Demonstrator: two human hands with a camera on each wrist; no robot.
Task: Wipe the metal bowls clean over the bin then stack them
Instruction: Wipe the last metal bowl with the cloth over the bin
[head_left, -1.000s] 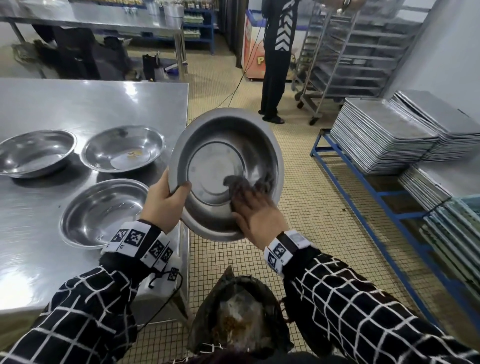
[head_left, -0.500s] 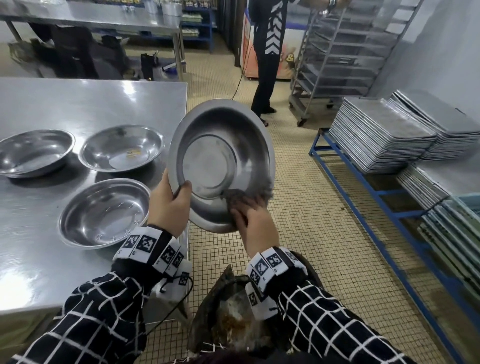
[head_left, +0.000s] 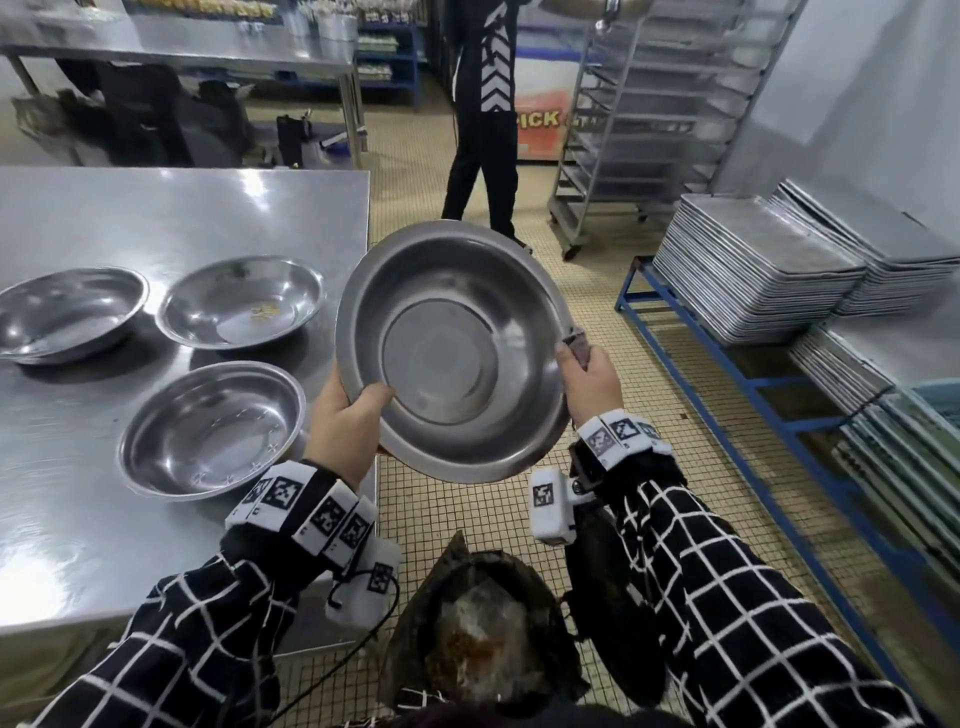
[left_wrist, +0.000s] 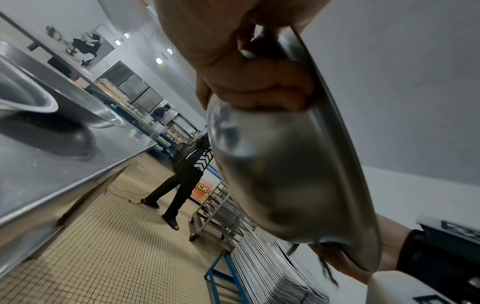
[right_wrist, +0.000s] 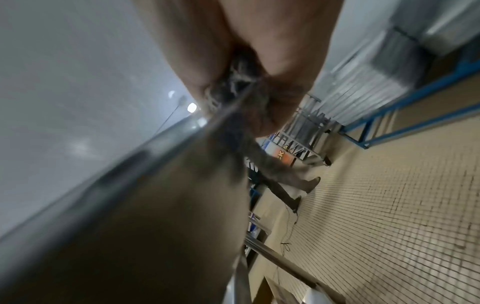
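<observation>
Your right wrist view is smeared with blur: only a dark rag (right_wrist: 233, 90) bunched between your fingers and the bowl's rim edge can be made out there. From the head view, most of that rag (head_left: 575, 347) is hidden behind your right hand (head_left: 589, 384), and the bin (head_left: 483, 639) below is cut off by the frame's bottom edge.

You hold a metal bowl (head_left: 452, 353) tilted toward you, above the tiled floor and up from the bin, just off the corner of the steel table (head_left: 156, 208). Your left hand (head_left: 345, 421) grips its lower left rim, thumb hooked inside, fingers curled against the underside, as the left wrist view shows (left_wrist: 254, 86). Your right hand clamps the rag against the right rim, thumb on the inner side. The bowl's inside looks bare and dull.

Three more bowls sit apart on the table: the near bowl (head_left: 213, 428), a far-left bowl (head_left: 70, 312), and a middle bowl (head_left: 241, 301) holding a few yellowish scraps. The bin holds brownish waste. Stacked trays (head_left: 753, 265) rest on a blue rack to your right; a person in black (head_left: 485, 119) stands beyond.
</observation>
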